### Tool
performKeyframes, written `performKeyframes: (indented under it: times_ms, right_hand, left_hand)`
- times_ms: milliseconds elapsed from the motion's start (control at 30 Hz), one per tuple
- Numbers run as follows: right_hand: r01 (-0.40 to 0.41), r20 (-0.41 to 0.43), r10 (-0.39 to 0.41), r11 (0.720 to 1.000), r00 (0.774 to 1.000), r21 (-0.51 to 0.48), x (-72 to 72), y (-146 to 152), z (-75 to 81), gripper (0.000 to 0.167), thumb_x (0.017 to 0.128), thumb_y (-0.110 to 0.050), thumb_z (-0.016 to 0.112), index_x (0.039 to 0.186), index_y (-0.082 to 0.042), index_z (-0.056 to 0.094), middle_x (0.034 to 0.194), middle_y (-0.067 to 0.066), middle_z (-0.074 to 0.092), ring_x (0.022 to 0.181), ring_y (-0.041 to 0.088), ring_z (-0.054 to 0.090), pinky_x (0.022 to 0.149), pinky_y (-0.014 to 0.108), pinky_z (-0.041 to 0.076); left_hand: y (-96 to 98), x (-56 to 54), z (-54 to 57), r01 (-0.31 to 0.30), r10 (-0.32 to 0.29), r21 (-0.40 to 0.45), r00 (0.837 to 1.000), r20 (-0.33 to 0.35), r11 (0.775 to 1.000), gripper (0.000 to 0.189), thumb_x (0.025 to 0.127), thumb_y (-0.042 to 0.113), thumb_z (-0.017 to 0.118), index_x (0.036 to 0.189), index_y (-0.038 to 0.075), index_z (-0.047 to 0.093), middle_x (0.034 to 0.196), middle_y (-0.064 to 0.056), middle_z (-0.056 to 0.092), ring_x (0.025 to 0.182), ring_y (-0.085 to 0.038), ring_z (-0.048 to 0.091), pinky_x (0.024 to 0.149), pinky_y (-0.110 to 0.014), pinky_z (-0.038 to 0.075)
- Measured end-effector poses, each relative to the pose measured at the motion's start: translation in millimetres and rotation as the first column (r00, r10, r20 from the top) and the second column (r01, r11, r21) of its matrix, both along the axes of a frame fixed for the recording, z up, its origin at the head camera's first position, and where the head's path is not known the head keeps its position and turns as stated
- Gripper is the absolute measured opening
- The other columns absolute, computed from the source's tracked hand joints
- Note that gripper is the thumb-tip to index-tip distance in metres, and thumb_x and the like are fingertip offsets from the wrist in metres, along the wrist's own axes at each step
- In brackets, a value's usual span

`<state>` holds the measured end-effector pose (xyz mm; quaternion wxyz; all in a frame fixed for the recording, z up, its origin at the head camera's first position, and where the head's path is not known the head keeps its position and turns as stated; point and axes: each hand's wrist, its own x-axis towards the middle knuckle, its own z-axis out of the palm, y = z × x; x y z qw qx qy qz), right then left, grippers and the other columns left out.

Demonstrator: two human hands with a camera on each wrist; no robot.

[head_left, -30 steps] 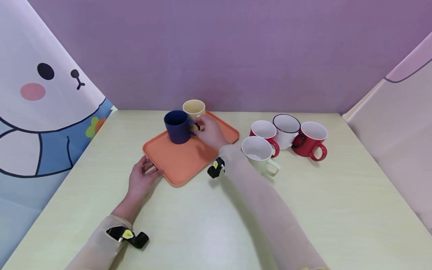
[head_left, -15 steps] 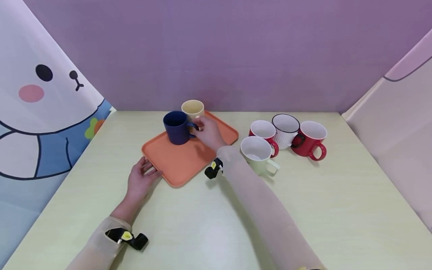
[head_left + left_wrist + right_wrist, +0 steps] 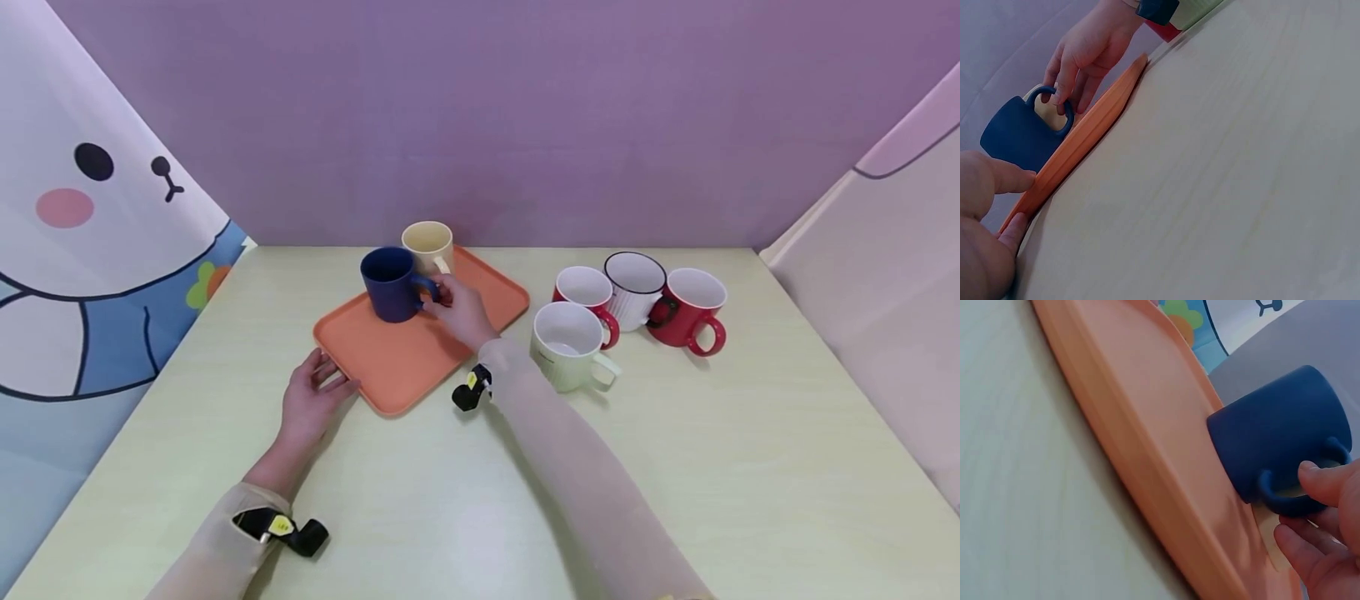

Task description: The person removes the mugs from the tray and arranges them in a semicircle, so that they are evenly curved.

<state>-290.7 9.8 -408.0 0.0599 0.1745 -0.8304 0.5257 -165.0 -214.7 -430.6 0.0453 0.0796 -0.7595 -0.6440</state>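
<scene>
A dark blue mug stands upright on the orange tray, its handle toward my right. My right hand is at that handle, the thumb on one side and the fingers on the other. Behind the blue mug, a cream mug sits near the tray's far edge, partly hidden. My left hand holds the tray's near left edge. In the left wrist view one digit lies on the rim and another against the underside.
Several mugs stand together on the table right of the tray: a pale green one, two red ones with white insides, and a ribbed white mug with a dark rim. A purple backdrop rises at the back.
My right hand has shifted slightly down and toward me at the blue mug's handle. More of both mugs' handles shows now. The left hand and the tray keep their places.
</scene>
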Motion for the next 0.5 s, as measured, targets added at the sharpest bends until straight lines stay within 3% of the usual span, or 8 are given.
performKeyframes:
  times_ms: [167,500]
  right_hand:
    - [0.018,-0.011,-0.019,0.999,1.000,-0.032,-0.9,-1.1,-5.9,0.031,0.092,-0.002,0.070,0.122,-0.003,0.063,0.106,0.017,0.070,0.095,0.026,0.067,0.081,0.028,0.058]
    - [0.026,0.011,-0.025,0.998,1.000,-0.065,-2.4,-2.4,-7.6,0.022,0.092,0.000,0.069,0.114,-0.001,0.065,0.104,0.018,0.072,0.097,0.026,0.069,0.083,0.027,0.058]
  left_hand:
    - [1.5,-0.5,1.5,-0.006,0.006,-0.005,1.000,0.006,1.000,0.080,0.088,-0.014,0.064,0.154,-0.006,0.020,0.145,-0.024,0.033,0.102,-0.002,0.053,0.088,-0.009,0.050]
    - [0.0,-0.8,1.5,0.014,-0.013,-0.030,0.999,0.032,0.999,0.082,0.088,-0.011,0.065,0.156,-0.004,0.019,0.148,-0.025,0.032,0.123,-0.032,0.050,0.086,-0.009,0.051]
